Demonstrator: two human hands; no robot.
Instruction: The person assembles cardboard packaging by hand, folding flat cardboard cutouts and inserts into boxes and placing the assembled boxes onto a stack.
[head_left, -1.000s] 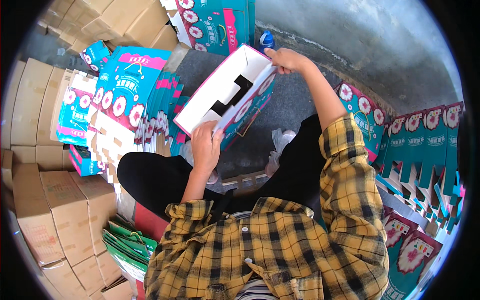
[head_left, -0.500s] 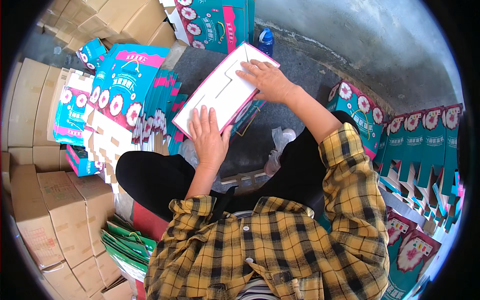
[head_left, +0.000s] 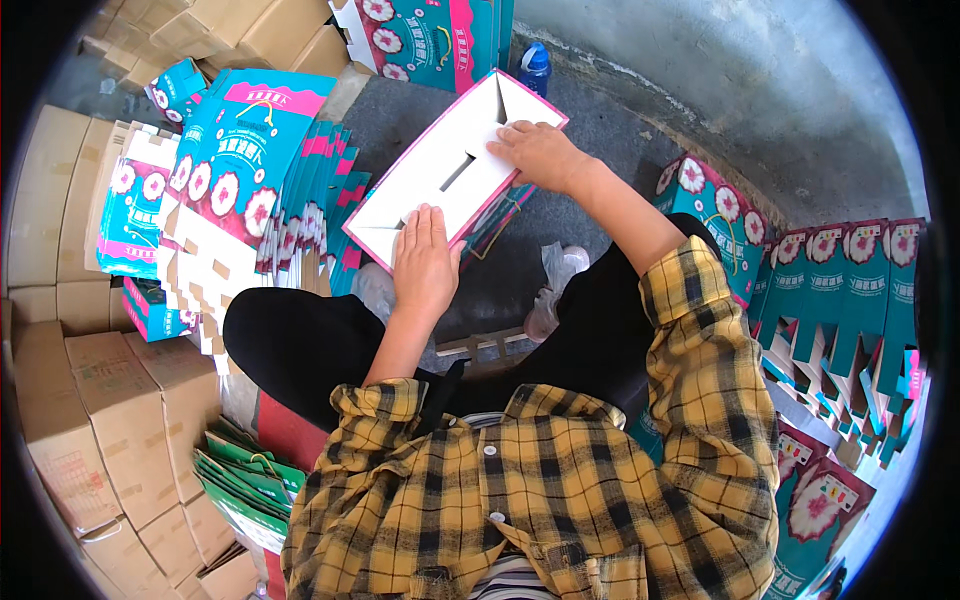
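A teal and pink carton (head_left: 428, 172) stands slanted before me, its white flap side facing up. The flaps meet along a dark slot in the middle, with gaps toward both ends. My left hand (head_left: 426, 262) lies on its near-left end, fingers stretched out flat and close together, thumb by the side edge. On the right long edge, my right hand (head_left: 545, 157) grips the carton, with bent fingertips on the flaps and the thumb down the side, partly hidden. A yellow cord handle (head_left: 492, 240) shows beside the carton's lower right side.
Flat folded teal cartons (head_left: 235, 150) lean in a stack at left, beside piled brown boxes (head_left: 115, 400). Green folded packaging (head_left: 245, 470) lies lower left. Teal boxes (head_left: 845, 285) line the right side. A blue bottle (head_left: 535, 68) stands near the wall; a plastic bag (head_left: 553, 285) lies by my knee.
The flaps have shifted, so a wider dark slot and end gaps show. My right fingers have drawn in and bent; my left fingers have closed together. The view has shifted slightly.
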